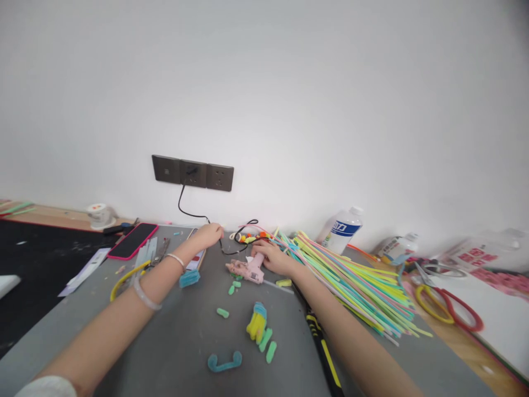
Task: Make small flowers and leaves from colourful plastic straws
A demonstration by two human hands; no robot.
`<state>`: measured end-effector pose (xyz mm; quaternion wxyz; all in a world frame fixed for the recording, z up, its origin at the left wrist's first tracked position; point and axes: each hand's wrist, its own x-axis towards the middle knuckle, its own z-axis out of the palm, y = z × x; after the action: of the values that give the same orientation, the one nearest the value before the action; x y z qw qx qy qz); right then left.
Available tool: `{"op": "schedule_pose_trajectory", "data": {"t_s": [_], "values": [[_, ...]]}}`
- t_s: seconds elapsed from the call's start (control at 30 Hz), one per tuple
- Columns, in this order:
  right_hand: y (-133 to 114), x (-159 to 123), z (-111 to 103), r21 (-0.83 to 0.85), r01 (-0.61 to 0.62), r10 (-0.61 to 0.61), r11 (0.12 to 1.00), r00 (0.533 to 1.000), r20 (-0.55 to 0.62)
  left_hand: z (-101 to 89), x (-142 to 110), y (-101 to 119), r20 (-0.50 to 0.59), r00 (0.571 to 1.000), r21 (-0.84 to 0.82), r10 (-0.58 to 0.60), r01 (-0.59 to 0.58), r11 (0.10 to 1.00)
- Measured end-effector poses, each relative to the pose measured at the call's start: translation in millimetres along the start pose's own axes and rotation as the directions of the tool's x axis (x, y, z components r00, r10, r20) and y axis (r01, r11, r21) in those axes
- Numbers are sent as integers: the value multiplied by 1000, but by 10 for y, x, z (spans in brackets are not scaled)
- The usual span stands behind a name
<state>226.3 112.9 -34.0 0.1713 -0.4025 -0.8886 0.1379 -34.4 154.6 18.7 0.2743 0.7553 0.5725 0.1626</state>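
My left hand (211, 234) is closed at the back of the table, with the black power cord (194, 214) running into it from the wall socket and out below. My right hand (270, 258) is closed around the handle of a small pink hot glue gun (244, 270), which lies on its side with its nozzle end to the left. In front of it lie short green fuzzy pieces (222, 312), a yellow and blue pipe-cleaner bundle (257, 322) and a bent blue piece (224, 361). A clear glue stick (279, 286) shows beside the gun.
Right of my right arm lies a pile of coloured pipe cleaners (351, 281); a white bottle (342, 229) stands behind. A black and yellow utility knife (324, 353) lies beside that arm. Scissors (448, 309) are far right. On the left are a pink-cased phone (133, 241) and yellow-handled pliers (128, 278).
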Motion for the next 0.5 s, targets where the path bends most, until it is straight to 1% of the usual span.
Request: {"op": "schedule_pose_trajectory", "data": {"t_s": [0.13,0.27,0.37,0.43,0.5], "values": [[-18,-8,-2,-21,-20,20,1000,1000,6,-49,-172,12,-72,995,-6,74,-74,997],[-90,-75,-76,-58,-53,52,997,999,-8,-69,-479,56,-139,977,-57,160,-169,984],[-211,-166,-212,-86,-84,82,993,996,-31,-39,-741,95,-117,967,-100,228,-240,966],[-341,-235,-332,-96,-101,96,990,994,-58,7,-885,118,-84,964,-127,254,-263,956],[-514,-302,-457,-77,-99,88,992,988,-130,77,-987,146,-62,954,-179,292,-298,938]]}}
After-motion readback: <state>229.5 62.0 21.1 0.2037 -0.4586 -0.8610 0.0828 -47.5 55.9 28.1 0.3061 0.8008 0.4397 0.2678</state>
